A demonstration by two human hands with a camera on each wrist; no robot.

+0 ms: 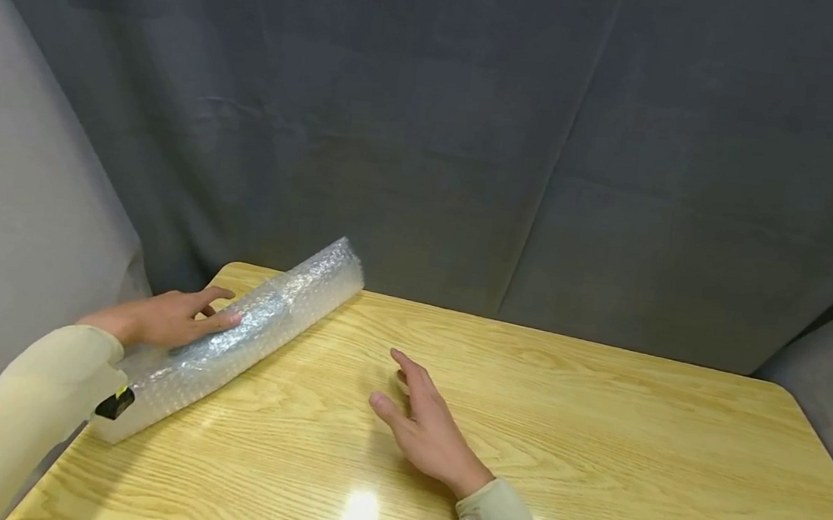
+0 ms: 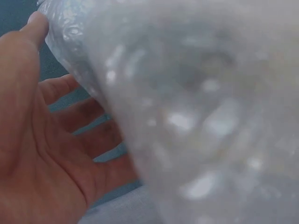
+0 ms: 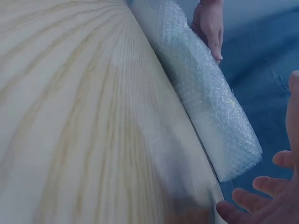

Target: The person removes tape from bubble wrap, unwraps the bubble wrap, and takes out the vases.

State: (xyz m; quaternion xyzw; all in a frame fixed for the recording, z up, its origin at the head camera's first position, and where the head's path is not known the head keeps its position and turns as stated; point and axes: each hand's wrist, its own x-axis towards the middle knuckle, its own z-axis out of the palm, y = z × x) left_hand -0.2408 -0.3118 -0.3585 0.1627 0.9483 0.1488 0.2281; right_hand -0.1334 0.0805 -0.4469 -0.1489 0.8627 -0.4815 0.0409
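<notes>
A roll of clear bubble wrap (image 1: 259,329) lies slantwise across the left end of the wooden table. My left hand (image 1: 166,318) is at its far side, the thumb over the top. In the left wrist view the spread fingers (image 2: 93,112) run up to the plastic, which hides their tips; the palm shows bare. Over the middle of the table my right hand (image 1: 433,433) is apart from the roll, fingers loosely extended and holding nothing. The right wrist view has the roll (image 3: 205,102) beyond the right fingers.
The wooden table (image 1: 596,428) reaches to the right, its back edge against a dark grey curtain (image 1: 429,127). Lighter grey cloth (image 1: 18,171) hangs at the left. Black wrist cameras (image 1: 115,403) are strapped at both cuffs.
</notes>
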